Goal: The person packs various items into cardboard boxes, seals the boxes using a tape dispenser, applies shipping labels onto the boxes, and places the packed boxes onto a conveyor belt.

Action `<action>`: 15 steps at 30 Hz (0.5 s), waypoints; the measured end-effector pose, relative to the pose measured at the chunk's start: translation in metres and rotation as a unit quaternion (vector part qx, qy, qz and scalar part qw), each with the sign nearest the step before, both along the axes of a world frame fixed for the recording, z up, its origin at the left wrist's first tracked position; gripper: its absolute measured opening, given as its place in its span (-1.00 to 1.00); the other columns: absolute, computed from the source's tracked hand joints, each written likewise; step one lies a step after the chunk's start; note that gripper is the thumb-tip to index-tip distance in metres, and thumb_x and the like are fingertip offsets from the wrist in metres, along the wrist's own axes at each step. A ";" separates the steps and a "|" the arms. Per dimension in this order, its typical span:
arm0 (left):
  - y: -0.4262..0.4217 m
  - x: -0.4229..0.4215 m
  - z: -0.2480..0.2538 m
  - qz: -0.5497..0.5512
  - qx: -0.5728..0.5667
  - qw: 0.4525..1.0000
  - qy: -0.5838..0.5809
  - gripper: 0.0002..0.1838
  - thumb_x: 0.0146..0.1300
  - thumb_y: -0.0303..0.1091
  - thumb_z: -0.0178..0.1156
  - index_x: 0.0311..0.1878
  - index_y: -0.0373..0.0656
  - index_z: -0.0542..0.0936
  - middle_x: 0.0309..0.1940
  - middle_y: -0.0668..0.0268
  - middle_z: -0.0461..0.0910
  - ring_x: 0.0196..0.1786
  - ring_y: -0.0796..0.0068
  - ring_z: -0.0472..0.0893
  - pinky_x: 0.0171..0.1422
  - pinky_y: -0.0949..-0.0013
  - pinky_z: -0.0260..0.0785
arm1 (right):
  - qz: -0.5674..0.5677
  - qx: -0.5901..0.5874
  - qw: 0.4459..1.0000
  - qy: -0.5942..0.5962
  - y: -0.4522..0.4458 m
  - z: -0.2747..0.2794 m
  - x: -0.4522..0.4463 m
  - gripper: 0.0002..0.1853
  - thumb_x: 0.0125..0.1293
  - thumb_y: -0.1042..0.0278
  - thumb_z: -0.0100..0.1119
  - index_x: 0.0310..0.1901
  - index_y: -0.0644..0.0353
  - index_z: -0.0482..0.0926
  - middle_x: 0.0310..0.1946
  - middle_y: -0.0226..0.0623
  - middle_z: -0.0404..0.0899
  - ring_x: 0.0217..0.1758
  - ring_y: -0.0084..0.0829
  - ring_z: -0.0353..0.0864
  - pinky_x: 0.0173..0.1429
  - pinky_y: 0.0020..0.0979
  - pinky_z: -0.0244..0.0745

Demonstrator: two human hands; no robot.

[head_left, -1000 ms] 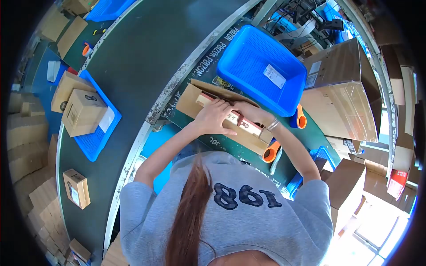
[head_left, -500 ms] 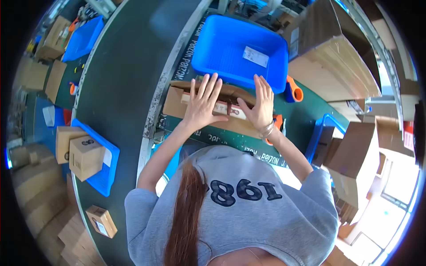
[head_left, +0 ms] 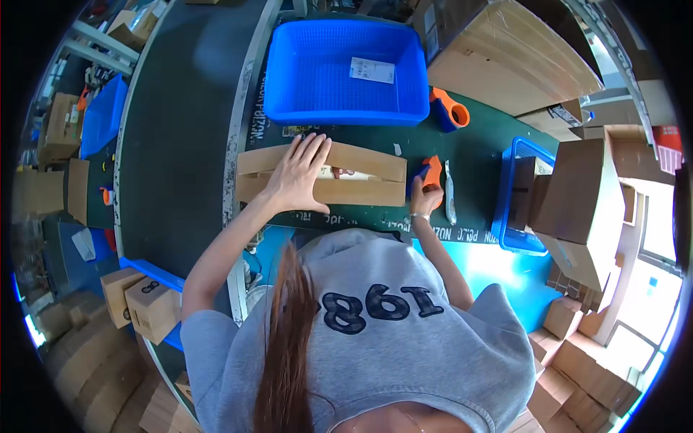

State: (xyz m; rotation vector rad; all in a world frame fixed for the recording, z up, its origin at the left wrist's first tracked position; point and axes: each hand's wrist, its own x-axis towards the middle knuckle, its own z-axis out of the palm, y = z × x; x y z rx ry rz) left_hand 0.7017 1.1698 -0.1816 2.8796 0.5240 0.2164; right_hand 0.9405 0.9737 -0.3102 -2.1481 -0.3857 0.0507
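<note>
A long cardboard box (head_left: 361,193) lies on the green bench, its top flaps folded nearly together. Through the gap between them shows a white item (head_left: 346,174) with a brown-red mark. My left hand (head_left: 299,177) rests on the flaps at the left half, fingers stretched and thumb spread. At the box's right end my right hand (head_left: 426,200) has its fingers around an orange and blue tape dispenser (head_left: 432,173). Part of its grip is hidden.
Behind the box stands a blue plastic basket (head_left: 346,115) with a white slip (head_left: 372,70) in it. A second tape dispenser (head_left: 451,112) lies right of that. Large cartons (head_left: 520,65) and a blue crate (head_left: 523,249) are at the right. A dark conveyor (head_left: 188,144) runs along the left.
My right hand has left the box and moved to the tape dispenser at its right. The box flaps have come down over the contents, with my left hand still on them. The view has shifted.
</note>
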 end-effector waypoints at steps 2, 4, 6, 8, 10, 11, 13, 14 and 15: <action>0.002 0.001 -0.001 -0.019 -0.040 0.998 0.052 0.06 -0.10 0.17 0.38 0.35 -0.32 0.20 0.25 0.06 0.27 0.31 0.13 0.26 0.47 0.18 0.00 | 0.041 -0.137 0.989 0.037 -0.013 -0.034 0.010 -0.60 0.27 0.12 0.08 -0.07 0.33 0.40 -0.05 0.08 0.51 -0.08 0.01 0.52 0.04 -0.16 0.38; -0.002 -0.005 -0.003 -0.022 -0.083 0.991 0.106 0.06 -0.10 0.17 0.37 0.33 -0.38 0.20 0.23 0.03 0.27 0.26 0.14 0.29 0.46 0.20 0.01 | 0.097 -0.274 0.954 0.072 -0.021 -0.047 0.017 -0.58 0.27 0.07 0.05 -0.11 0.35 0.37 -0.10 0.11 0.53 -0.11 0.05 0.53 0.00 -0.14 0.40; -0.007 -0.010 -0.008 -0.021 -0.082 0.992 0.093 0.06 -0.09 0.18 0.36 0.33 -0.38 0.20 0.23 0.03 0.27 0.25 0.13 0.29 0.46 0.19 0.00 | 0.100 -0.302 0.942 0.104 -0.015 -0.050 0.037 -0.60 0.28 0.09 0.05 -0.15 0.35 0.41 -0.19 0.05 0.54 -0.20 -0.04 0.53 -0.08 -0.20 0.40; -0.011 -0.011 -0.012 -0.026 -0.068 0.995 0.062 0.05 -0.07 0.18 0.35 0.33 -0.39 0.19 0.22 0.02 0.26 0.23 0.11 0.29 0.46 0.18 -0.01 | 0.053 -0.215 0.962 0.157 -0.008 -0.042 0.059 -0.62 0.28 0.10 0.05 -0.19 0.36 0.46 -0.27 -0.02 0.55 -0.29 -0.13 0.52 -0.17 -0.26 0.41; -0.014 -0.013 -0.013 -0.022 -0.062 0.997 0.047 0.05 -0.06 0.18 0.34 0.33 -0.40 0.18 0.22 0.02 0.26 0.22 0.10 0.29 0.46 0.17 -0.01 | -0.004 -0.048 0.970 0.237 -0.007 -0.019 0.068 -0.63 0.28 0.12 0.05 -0.23 0.37 0.50 -0.36 -0.08 0.56 -0.38 -0.22 0.52 -0.25 -0.33 0.41; -0.016 -0.014 -0.012 -0.026 -0.047 0.998 0.032 0.04 -0.04 0.17 0.33 0.33 -0.40 0.18 0.23 0.01 0.25 0.23 0.09 0.28 0.46 0.17 -0.02 | -0.026 0.046 0.960 0.276 -0.009 -0.003 0.070 -0.63 0.29 0.13 0.05 -0.25 0.37 0.52 -0.40 -0.11 0.56 -0.43 -0.27 0.52 -0.30 -0.36 0.41; -0.022 -0.021 -0.014 -0.032 -0.023 0.999 0.005 0.01 -0.01 0.15 0.32 0.34 -0.40 0.18 0.26 0.00 0.23 0.25 0.07 0.26 0.47 0.17 -0.02 | -0.020 0.206 0.923 0.325 -0.016 0.046 0.060 -0.64 0.29 0.14 0.05 -0.29 0.38 0.56 -0.49 -0.17 0.57 -0.52 -0.36 0.52 -0.38 -0.42 0.42; -0.025 -0.024 -0.014 -0.032 -0.019 0.999 0.001 0.00 -0.01 0.14 0.32 0.34 -0.40 0.18 0.27 0.00 0.23 0.25 0.07 0.26 0.47 0.18 -0.02 | 0.022 0.251 0.908 0.335 -0.017 0.075 0.053 -0.63 0.29 0.15 0.05 -0.31 0.38 0.59 -0.53 -0.20 0.58 -0.56 -0.40 0.52 -0.42 -0.45 0.42; -0.028 -0.027 -0.014 -0.032 -0.016 0.999 -0.004 0.00 0.00 0.14 0.32 0.34 -0.40 0.18 0.27 0.00 0.23 0.26 0.07 0.25 0.47 0.18 -0.02 | 0.102 0.250 0.902 0.338 -0.012 0.099 0.043 -0.64 0.28 0.15 0.11 -0.31 0.38 0.60 -0.54 -0.27 0.58 -0.57 -0.52 0.46 -0.46 -0.54 0.38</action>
